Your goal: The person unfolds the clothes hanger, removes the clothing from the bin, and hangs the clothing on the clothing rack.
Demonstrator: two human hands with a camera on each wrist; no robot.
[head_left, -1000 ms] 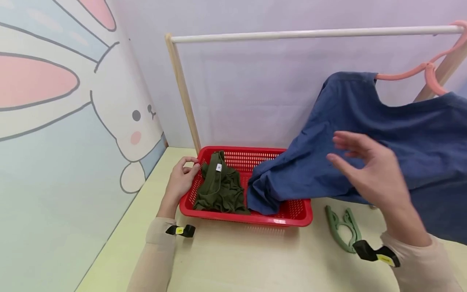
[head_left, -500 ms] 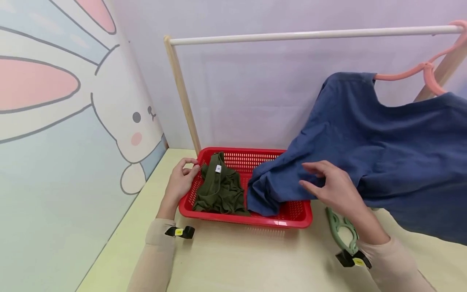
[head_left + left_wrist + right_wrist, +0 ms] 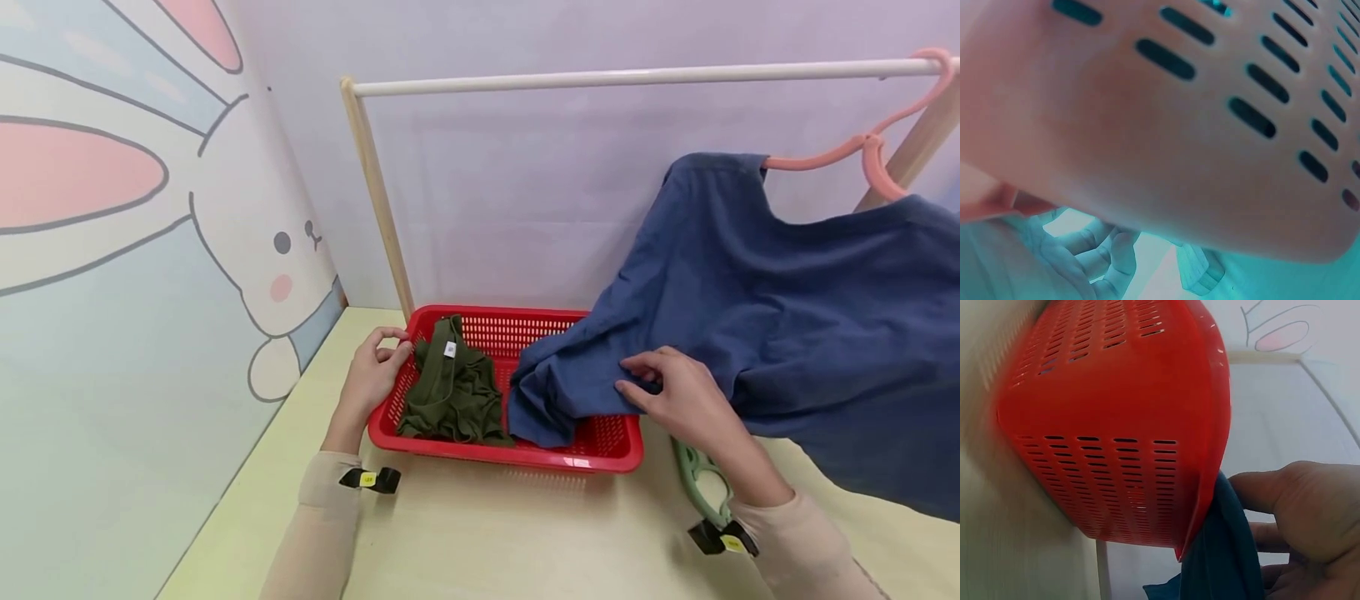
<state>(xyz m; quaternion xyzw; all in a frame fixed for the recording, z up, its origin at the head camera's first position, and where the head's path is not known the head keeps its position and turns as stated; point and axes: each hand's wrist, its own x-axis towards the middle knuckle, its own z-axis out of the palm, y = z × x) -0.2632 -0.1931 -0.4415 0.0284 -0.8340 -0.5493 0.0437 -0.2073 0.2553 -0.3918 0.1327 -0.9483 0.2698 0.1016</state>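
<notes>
"Red plastic, that basket (image 3: 450,449). I count one, on the pale table (image 3: 480,550). How many clothes?"

"Two. One dark green garment (image 3: 453,404) lies crumpled in the basket's left half, with one white tag (image 3: 450,349) showing. One blue shirt (image 3: 720,258) hangs on a pink hanger (image 3: 817,161), and one of its sleeves (image 3: 555,385) drapes into the right half."

"And the hangers?"

"Two: the pink one hooked over the single white rail (image 3: 600,79), and one green hanger (image 3: 687,485) on the table, partly hidden by the right forearm."

"What about the hands?"

"Two, each with one black strap at the wrist. The left hand (image 3: 372,368) grips the basket's left rim with curled fingers. The right hand (image 3: 684,392) is over the basket's right end, thumb and fingertips touching the blue cloth."

"Pinching it?"

"I can't honestly tell; the contact is half hidden from here."
</notes>
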